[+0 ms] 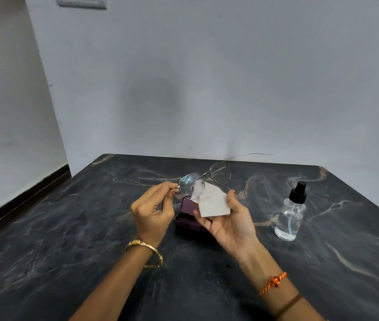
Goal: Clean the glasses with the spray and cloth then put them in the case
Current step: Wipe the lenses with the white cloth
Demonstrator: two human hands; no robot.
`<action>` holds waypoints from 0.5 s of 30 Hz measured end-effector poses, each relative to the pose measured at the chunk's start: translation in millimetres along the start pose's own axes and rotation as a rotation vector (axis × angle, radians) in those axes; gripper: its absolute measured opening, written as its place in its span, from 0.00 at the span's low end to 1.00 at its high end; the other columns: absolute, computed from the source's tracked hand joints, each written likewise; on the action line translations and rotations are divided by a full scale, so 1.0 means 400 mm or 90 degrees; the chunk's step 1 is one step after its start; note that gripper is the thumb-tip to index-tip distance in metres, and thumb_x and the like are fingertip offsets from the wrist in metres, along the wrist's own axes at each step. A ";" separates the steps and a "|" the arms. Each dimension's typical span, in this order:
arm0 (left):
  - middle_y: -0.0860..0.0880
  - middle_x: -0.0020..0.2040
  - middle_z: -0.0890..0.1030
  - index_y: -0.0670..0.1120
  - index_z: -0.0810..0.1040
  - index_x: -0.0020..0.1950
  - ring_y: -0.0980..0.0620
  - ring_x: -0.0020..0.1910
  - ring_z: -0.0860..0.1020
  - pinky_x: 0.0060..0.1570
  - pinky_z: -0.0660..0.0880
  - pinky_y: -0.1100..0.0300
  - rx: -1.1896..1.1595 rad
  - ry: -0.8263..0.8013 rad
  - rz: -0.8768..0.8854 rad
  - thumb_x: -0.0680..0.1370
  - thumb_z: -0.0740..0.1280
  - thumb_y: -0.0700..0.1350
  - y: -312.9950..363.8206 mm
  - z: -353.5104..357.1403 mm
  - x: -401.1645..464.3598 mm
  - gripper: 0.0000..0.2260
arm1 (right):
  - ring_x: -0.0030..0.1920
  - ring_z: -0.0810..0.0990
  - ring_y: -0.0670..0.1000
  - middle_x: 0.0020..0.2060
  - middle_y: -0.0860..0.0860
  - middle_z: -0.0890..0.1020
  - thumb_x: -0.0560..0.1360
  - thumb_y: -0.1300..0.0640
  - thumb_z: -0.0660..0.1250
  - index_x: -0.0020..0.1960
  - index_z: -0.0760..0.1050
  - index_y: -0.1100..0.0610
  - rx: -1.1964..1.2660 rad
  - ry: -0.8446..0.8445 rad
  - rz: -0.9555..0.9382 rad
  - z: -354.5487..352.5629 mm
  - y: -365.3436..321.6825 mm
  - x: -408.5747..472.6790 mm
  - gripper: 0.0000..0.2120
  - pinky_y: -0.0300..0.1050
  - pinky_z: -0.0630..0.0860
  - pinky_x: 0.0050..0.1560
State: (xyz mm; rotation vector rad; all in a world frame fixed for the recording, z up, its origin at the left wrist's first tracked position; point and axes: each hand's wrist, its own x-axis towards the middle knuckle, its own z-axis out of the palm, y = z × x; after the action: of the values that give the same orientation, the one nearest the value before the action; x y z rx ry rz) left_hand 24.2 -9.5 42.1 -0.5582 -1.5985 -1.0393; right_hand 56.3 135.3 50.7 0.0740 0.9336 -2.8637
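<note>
My left hand [152,210] pinches the left hinge of thin metal-framed glasses [204,179], held up above the table. Droplets speckle the nearer lens. My right hand [228,218] holds a white cloth [214,202] with thumb and fingers curled round it, its upper corner reaching behind the nearer lens. Under both hands lies a dark purple case [187,220], open and partly hidden. A clear spray bottle [291,215] with a black pump top stands upright to the right, apart from my hands.
The dark marble table [68,239] meets a white wall at the back. Its left edge drops to the floor beside another wall. A thin wire [251,154] runs along the table's far edge.
</note>
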 end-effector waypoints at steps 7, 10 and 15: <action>0.42 0.36 0.83 0.34 0.82 0.39 0.54 0.40 0.79 0.43 0.76 0.70 -0.016 -0.077 0.070 0.69 0.65 0.31 0.023 0.016 -0.031 0.06 | 0.36 0.84 0.53 0.37 0.58 0.85 0.78 0.45 0.52 0.52 0.75 0.62 0.053 -0.016 -0.022 0.004 0.009 0.002 0.23 0.42 0.82 0.35; 0.43 0.36 0.84 0.34 0.82 0.38 0.53 0.38 0.81 0.44 0.77 0.69 -0.018 -0.115 0.124 0.67 0.67 0.29 0.031 0.023 -0.041 0.05 | 0.38 0.84 0.53 0.38 0.57 0.85 0.78 0.43 0.51 0.51 0.76 0.62 0.064 -0.044 -0.045 0.002 0.004 0.001 0.25 0.43 0.81 0.37; 0.42 0.37 0.84 0.34 0.82 0.39 0.55 0.40 0.80 0.43 0.77 0.68 -0.023 -0.093 0.104 0.61 0.67 0.22 0.022 0.017 -0.029 0.12 | 0.44 0.80 0.53 0.45 0.56 0.83 0.68 0.51 0.57 0.55 0.75 0.61 -0.089 -0.127 -0.061 0.002 -0.007 -0.011 0.21 0.45 0.77 0.42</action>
State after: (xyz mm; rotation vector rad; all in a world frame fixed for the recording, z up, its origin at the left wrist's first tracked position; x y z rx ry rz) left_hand 31.0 2.6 34.1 -0.7909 -1.6328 -0.9236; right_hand 60.3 137.7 53.3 -0.2722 1.1182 -2.8139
